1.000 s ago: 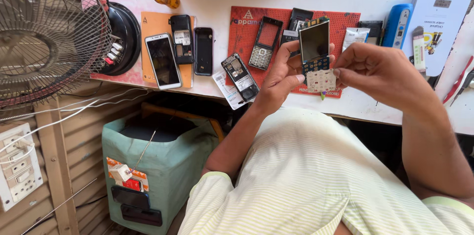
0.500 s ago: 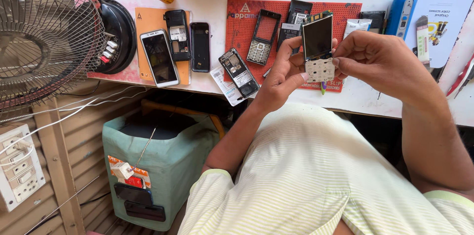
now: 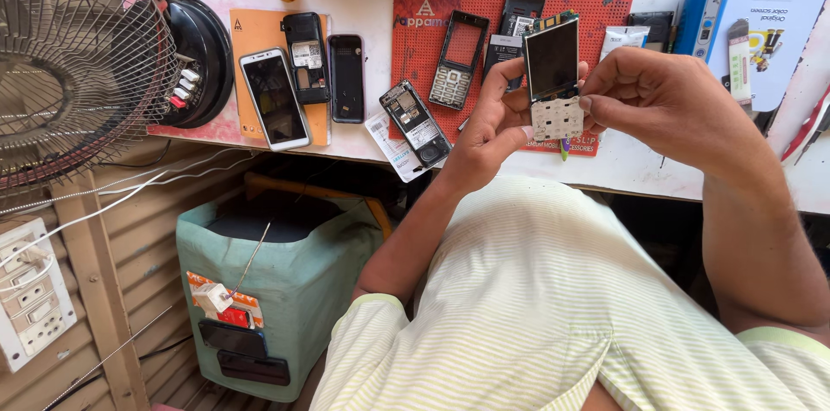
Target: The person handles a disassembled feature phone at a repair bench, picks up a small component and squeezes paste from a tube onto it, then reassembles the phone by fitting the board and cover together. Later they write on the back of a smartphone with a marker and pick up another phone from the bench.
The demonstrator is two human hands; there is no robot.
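The left hand [image 3: 488, 130] and right hand [image 3: 661, 100] together pinch the bare phone board [image 3: 553, 78] by its edges above the red work mat [image 3: 605, 18]; grip stays best off the screen and keypad contacts.

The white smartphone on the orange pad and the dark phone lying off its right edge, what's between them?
In the head view, an opened black phone lies between the white smartphone and the dark phone, resting on the orange pad.

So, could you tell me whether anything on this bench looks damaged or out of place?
Yes: both hands, left hand and right hand, hold a bare phone board with screen and keypad exposed, no casing. Its empty front frame lies on the red mat.
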